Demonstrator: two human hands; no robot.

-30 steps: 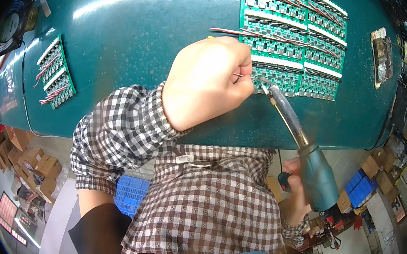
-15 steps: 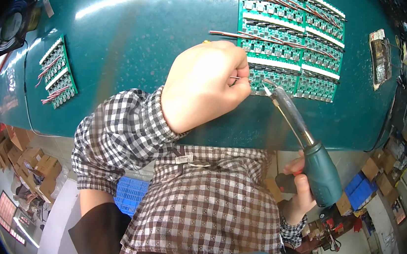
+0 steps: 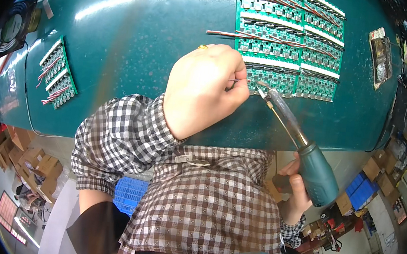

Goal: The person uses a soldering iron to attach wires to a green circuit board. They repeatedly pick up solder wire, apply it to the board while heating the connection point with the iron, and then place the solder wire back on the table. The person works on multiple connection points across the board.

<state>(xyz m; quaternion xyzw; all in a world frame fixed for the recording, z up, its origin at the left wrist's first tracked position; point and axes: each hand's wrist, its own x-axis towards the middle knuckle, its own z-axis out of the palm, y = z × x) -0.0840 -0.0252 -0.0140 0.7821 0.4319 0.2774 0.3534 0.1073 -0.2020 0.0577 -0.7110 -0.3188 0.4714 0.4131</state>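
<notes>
Right hand (image 3: 296, 191), lower right, is wrapped around the teal-handled soldering iron (image 3: 315, 171), tip at the lower left corner of the green circuit board panel (image 3: 292, 42). Left hand (image 3: 202, 89), centre, is fisted, pinching a thin wire (image 3: 234, 80) there. Upper rows already carry red leads; bottom row looks mostly bare. A smaller wired panel (image 3: 57, 74) lies far left on the teal counter (image 3: 138, 36).

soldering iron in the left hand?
No, the soldering iron is gripped by the right hand; the left hand pinches a thin wire at the green circuit boards.
</notes>
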